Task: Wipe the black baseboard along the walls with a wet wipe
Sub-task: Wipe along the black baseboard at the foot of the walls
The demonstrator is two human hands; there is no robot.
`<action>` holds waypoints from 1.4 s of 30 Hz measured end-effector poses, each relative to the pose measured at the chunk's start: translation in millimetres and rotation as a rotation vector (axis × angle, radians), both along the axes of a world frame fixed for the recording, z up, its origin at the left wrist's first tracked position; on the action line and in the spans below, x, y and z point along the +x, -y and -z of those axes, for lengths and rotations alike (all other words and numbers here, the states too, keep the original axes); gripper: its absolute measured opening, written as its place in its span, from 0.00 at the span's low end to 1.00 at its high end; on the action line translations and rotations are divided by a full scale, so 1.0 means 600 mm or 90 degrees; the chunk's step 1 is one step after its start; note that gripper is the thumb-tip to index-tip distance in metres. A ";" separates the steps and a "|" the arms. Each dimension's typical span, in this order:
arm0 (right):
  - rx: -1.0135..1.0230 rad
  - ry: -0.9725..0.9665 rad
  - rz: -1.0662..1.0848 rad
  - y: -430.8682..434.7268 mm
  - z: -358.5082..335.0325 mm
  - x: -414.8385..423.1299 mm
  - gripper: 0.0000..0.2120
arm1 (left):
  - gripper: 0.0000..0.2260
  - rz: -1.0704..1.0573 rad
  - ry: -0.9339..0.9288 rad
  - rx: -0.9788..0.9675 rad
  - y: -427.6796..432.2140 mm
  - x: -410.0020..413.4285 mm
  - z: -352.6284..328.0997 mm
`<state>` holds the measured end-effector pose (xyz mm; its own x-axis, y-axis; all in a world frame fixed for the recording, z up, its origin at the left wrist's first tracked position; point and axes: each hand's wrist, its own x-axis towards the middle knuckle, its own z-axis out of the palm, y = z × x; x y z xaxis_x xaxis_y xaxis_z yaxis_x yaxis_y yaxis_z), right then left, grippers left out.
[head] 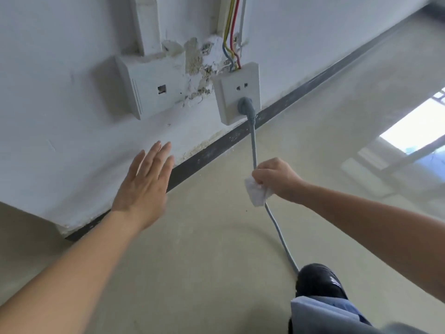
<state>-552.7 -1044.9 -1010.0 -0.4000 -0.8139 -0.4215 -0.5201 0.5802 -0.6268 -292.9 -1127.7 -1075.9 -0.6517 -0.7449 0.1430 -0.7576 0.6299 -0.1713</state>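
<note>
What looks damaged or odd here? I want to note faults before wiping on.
The wall is broken open between the junction box and the socket, plaster crumbled. Bare coloured wires run exposed into the socket. The black baseboard is speckled with dust.

We logged: left hand (142, 186), flat with fingers spread, before the white wall (48, 116); right hand (277, 180), fisted round a wet wipe (256, 194) and grey cable (253, 143) plugged into a socket (237, 92); dusty black baseboard (212, 150); black shoe (317, 282).
</note>
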 end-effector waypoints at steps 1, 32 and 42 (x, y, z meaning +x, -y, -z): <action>-0.006 -0.041 0.021 0.002 -0.002 -0.021 0.16 | 0.33 0.017 0.009 -0.023 0.008 0.003 -0.008; 0.284 0.812 0.048 0.251 0.265 0.026 0.06 | 0.38 -0.167 0.168 -0.205 0.028 -0.101 0.029; 0.115 0.940 0.415 0.239 0.273 -0.076 0.11 | 0.48 -0.208 0.119 -0.168 0.033 -0.102 0.047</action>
<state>-598.3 -1188.6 -1173.8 0.1798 -0.5773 -0.7965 0.7901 0.5671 -0.2327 -354.4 -1147.7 -1104.0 -0.4219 -0.8695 0.2569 -0.8497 0.2804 -0.4466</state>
